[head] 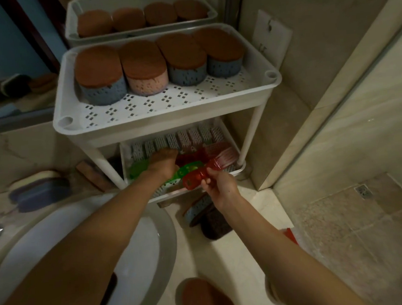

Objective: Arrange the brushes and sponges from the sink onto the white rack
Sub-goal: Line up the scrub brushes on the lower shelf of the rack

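Note:
A white two-tier rack [160, 129] stands on the counter beside the white sink [140, 249]. Its upper shelf carries several sponges [99, 76] with brown scouring tops. The lower shelf [238, 167] holds a back row of scrub brushes [189, 137] and red and green brushes in front. My left hand [163, 161] reaches into the lower shelf, fingers down among the brushes; what it touches is hidden. My right hand [218, 189] grips a red brush [204, 174] by its handle at the shelf's front edge, bristles pointing into the shelf. A green brush [187, 168] lies just behind it.
More sponges lie on the counter: a blue one [197, 211] and a dark one [215, 224] below the rack, a brown-topped one [205, 299] near the front. A blue-white sponge [39, 187] lies left of the rack. A mirror [10, 58] backs the counter; tiled walls stand on the right.

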Motion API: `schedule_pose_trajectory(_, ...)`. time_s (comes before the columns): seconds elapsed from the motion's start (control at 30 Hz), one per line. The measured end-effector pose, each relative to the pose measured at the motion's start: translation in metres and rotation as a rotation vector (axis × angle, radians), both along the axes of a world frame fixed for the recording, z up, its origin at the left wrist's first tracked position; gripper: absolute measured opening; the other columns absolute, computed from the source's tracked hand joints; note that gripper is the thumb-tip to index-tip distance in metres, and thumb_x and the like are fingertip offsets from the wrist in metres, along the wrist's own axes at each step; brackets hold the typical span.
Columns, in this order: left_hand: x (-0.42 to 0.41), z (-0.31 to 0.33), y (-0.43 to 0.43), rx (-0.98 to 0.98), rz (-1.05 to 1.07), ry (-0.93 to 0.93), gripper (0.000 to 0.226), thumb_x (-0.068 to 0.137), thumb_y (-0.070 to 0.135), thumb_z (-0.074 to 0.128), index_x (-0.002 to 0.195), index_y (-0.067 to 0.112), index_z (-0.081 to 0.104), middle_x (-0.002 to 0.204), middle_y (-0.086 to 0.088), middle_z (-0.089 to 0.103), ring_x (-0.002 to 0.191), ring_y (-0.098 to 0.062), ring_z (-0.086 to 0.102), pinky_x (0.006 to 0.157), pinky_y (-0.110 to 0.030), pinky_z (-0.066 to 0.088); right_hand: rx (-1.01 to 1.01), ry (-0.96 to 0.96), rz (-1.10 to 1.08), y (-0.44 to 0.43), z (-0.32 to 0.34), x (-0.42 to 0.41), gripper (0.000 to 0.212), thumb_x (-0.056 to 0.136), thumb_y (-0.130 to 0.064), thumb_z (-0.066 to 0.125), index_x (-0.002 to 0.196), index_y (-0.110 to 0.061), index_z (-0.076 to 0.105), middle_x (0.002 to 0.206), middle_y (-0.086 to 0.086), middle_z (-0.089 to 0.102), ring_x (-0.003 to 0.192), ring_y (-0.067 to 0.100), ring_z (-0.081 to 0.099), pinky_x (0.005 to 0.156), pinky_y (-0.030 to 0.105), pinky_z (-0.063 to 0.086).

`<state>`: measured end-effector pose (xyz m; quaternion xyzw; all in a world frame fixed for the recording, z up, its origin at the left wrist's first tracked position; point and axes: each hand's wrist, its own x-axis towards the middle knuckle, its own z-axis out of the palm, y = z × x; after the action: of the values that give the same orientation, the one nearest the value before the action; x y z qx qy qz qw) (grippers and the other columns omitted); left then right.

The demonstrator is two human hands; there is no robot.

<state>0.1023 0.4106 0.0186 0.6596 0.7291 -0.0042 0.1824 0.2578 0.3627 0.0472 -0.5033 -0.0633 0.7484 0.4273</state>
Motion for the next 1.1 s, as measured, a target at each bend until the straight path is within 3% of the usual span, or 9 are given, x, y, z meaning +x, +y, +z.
schedule_pose_trajectory(0.1,-0.002,0.000,0.003,0.001,-0.009,0.009,0.028,0.089,0.020,0.056,0.114,0.007,0.059,0.119,-0.016,0.057,0.107,-0.029,0.056,0.081,-0.029,0.044,-0.014,0.027,-0.019,0.002,-0.001,-0.010,0.020,0.094,0.001,0.043,0.077,-0.008,0.049,0.064,0.005,0.046,0.027,0.001,0.042,0.037,0.013,0.047)
schedule_pose_trajectory(0.3,-0.011,-0.008,0.004,0.008,-0.044,0.039,0.038,0.091,0.026,0.054,0.123,0.006,0.053,0.128,-0.018,0.049,0.119,-0.032,0.047,0.097,-0.034,0.040,-0.033,0.034,-0.079,0.002,-0.002,-0.018,0.020,0.093,0.002,0.043,0.077,-0.007,0.050,0.063,0.005,0.046,0.026,0.001,0.043,0.039,0.013,0.048)
schedule_pose_trajectory(0.57,-0.020,-0.010,0.008,-0.028,-0.061,-0.019,0.033,0.095,0.032,0.046,0.117,0.010,0.057,0.128,-0.016,0.051,0.115,-0.031,0.050,0.095,-0.034,0.043,-0.055,0.051,-0.111,0.010,-0.007,-0.025,0.018,0.094,0.004,0.042,0.079,-0.004,0.050,0.064,0.008,0.045,0.032,0.004,0.045,0.044,0.018,0.053)
schedule_pose_trajectory(0.63,-0.024,-0.011,0.010,-0.050,-0.066,-0.054,0.036,0.098,0.036,0.036,0.115,0.012,0.056,0.130,-0.015,0.048,0.115,-0.029,0.048,0.093,-0.031,0.041,-0.047,0.095,-0.126,0.015,-0.006,-0.029,0.014,0.094,0.006,0.040,0.093,-0.002,0.051,0.071,0.011,0.048,0.042,0.009,0.050,0.050,0.023,0.058)
schedule_pose_trajectory(0.77,-0.026,-0.011,0.013,-0.073,-0.077,-0.063,0.036,0.098,0.039,0.030,0.113,0.018,0.055,0.131,-0.009,0.045,0.112,-0.023,0.046,0.085,-0.027,0.036,-0.079,0.058,-0.138,0.025,-0.006,-0.034,0.034,0.098,0.003,0.033,0.130,-0.004,0.042,0.085,0.017,0.053,0.063,0.022,0.056,0.078,0.037,0.052)
schedule_pose_trajectory(0.83,-0.026,-0.010,0.014,-0.089,-0.080,-0.071,0.035,0.098,0.035,0.035,0.118,0.014,0.055,0.129,-0.010,0.045,0.112,-0.023,0.045,0.086,-0.027,0.036,-0.104,0.007,-0.144,0.029,-0.005,-0.035,0.036,0.099,0.000,0.030,0.134,-0.003,0.039,0.103,0.023,0.058,0.071,0.028,0.062,0.078,0.039,0.052)
schedule_pose_trajectory(0.93,-0.031,-0.010,0.016,-0.081,-0.129,-0.047,0.035,0.097,0.032,0.042,0.126,0.015,0.052,0.135,-0.013,0.043,0.121,-0.028,0.044,0.098,-0.032,0.038,-0.159,0.042,-0.132,0.037,-0.005,-0.035,0.041,0.101,-0.004,0.023,0.141,-0.006,0.032,0.134,0.027,0.046,0.090,0.038,0.063,0.086,0.045,0.048)
schedule_pose_trajectory(1.0,-0.031,-0.008,0.016,-0.074,-0.152,-0.043,0.034,0.096,0.030,0.042,0.124,0.015,0.054,0.134,-0.014,0.045,0.119,-0.028,0.046,0.097,-0.032,0.040,-0.204,0.084,-0.078,0.038,-0.002,-0.037,0.042,0.103,-0.011,0.017,0.144,-0.005,0.025,0.141,0.027,0.038,0.116,0.043,0.053,0.099,0.049,0.040)
schedule_pose_trajectory(1.1,-0.029,-0.005,0.016,-0.087,-0.149,-0.064,0.030,0.095,0.028,0.046,0.117,0.012,0.058,0.126,-0.015,0.050,0.112,-0.028,0.051,0.088,-0.029,0.042,-0.209,0.036,0.021,0.041,-0.005,-0.038,0.041,0.103,-0.011,0.017,0.143,-0.003,0.023,0.140,0.030,0.038,0.122,0.044,0.049,0.095,0.050,0.043)
